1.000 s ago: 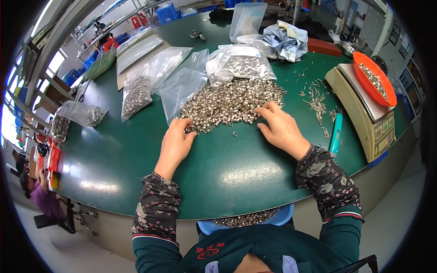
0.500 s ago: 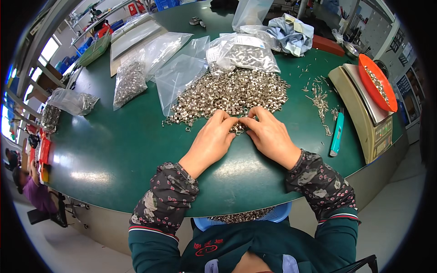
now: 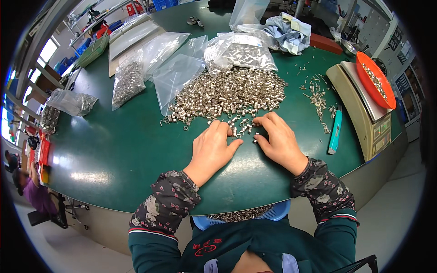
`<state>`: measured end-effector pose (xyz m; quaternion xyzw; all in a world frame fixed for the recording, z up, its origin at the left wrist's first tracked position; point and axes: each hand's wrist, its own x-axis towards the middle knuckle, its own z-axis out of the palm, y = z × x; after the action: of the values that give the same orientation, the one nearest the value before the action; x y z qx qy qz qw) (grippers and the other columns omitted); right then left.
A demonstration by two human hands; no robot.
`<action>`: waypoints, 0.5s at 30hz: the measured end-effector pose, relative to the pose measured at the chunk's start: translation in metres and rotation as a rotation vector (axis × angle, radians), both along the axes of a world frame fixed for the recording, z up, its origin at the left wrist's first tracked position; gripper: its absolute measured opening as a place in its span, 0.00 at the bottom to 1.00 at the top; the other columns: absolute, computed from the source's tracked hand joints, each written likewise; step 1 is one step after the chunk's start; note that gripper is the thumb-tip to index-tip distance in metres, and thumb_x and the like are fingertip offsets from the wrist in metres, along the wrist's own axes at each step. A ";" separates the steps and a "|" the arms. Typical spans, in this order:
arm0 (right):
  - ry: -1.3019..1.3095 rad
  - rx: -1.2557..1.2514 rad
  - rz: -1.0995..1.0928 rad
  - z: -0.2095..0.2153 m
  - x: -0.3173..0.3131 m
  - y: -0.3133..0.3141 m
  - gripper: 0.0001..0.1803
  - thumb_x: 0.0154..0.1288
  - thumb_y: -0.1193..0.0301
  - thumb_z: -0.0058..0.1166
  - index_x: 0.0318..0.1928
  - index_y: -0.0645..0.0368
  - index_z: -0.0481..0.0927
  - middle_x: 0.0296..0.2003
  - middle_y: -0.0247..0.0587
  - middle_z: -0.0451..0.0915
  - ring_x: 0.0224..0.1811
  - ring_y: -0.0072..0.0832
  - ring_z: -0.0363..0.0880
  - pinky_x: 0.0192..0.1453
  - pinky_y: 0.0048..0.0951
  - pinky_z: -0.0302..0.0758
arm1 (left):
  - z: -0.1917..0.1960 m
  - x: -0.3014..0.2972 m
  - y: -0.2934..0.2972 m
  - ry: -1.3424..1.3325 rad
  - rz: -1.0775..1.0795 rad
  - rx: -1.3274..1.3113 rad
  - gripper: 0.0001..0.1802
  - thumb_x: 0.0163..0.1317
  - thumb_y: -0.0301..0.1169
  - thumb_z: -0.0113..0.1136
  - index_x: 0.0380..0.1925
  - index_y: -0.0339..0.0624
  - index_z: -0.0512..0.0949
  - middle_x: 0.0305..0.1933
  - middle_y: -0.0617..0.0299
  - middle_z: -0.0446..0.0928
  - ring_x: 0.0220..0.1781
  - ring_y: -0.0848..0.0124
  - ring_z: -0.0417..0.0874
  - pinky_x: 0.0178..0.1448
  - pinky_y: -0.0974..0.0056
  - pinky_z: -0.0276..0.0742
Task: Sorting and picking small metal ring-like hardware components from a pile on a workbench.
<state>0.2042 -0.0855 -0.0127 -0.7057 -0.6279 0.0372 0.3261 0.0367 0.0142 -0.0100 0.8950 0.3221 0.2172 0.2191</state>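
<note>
A big heap of small silvery metal rings (image 3: pixel 230 93) lies on the green tabletop. Several loose rings (image 3: pixel 241 128) have spread from its near edge into the gap between my hands. My left hand (image 3: pixel 212 148) rests at the left of these, thumb out to the side and fingers bent toward the heap, gripping nothing I can see. On the other side, my right hand (image 3: pixel 281 142) has its thumb and forefinger apart. A single ring (image 3: pixel 256 136) lies at the right thumb's tip, and more rings are by the forefinger.
Behind the heap lie clear bags of metal parts (image 3: pixel 248 54) and a crumpled cloth (image 3: pixel 291 34). To the right are scattered thin pins (image 3: pixel 317 100), a teal utility knife (image 3: pixel 335 132) and a scale (image 3: pixel 359 107) bearing an orange tray (image 3: pixel 375 82). A blue basket (image 3: pixel 281 213) sits below the table edge.
My hands have moved apart and slightly nearer to me. The rings that were gathered between my fingertips now lie loose and spread on the table.
</note>
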 end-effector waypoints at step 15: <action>0.005 0.061 0.044 -0.005 -0.003 0.012 0.14 0.56 0.78 0.55 0.45 0.58 0.76 0.40 0.40 0.73 0.47 0.40 0.74 0.47 0.39 0.74 | 0.024 -0.012 0.036 -0.183 0.103 0.031 0.06 0.61 0.27 0.58 0.33 0.37 0.72 0.32 0.53 0.73 0.32 0.58 0.77 0.38 0.59 0.72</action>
<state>0.2016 -0.0737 -0.0174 -0.6812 -0.6435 0.0268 0.3480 0.0246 0.0499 0.0135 0.8569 0.3432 0.3140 0.2221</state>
